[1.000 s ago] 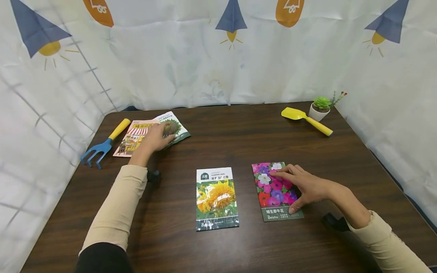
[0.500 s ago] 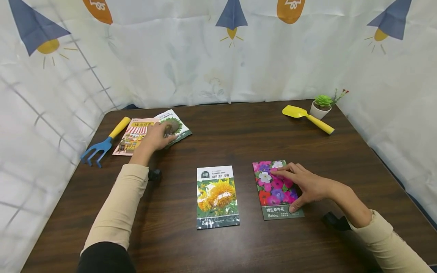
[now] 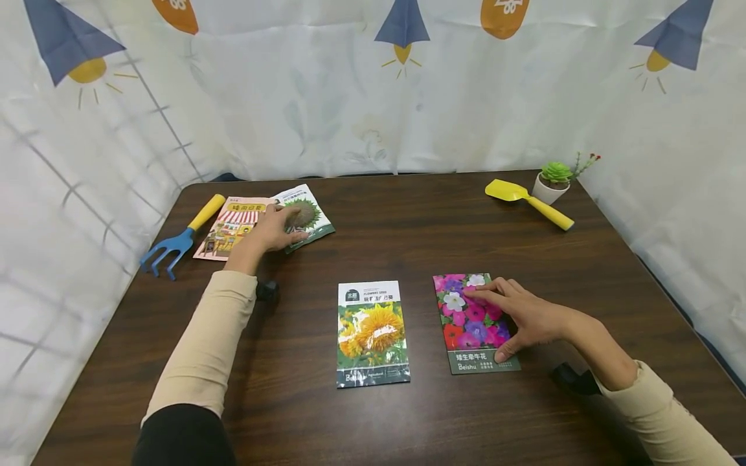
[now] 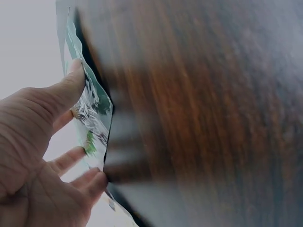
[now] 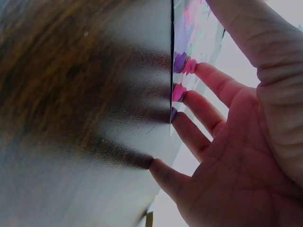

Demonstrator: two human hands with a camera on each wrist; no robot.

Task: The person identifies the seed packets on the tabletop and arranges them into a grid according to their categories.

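Head view shows four seed packets, one rake (image 3: 175,239), one trowel (image 3: 527,202) and one potted plant (image 3: 553,180) on the table (image 3: 408,226): left hand (image 3: 269,232) lies spread on the green packet (image 3: 305,215) near the far left corner, right hand (image 3: 521,315) flat, fingers straight, on the petunia packet (image 3: 471,320) near the front edge.

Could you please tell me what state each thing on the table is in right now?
Left hand: fingers resting on the green packet.
Right hand: fingers flat on the pink flower packet.
Sunflower packet: flat, untouched.
Striped packet: flat, beside the green one.
Rake: lying flat.
Trowel: lying flat.
Potted plant: upright.
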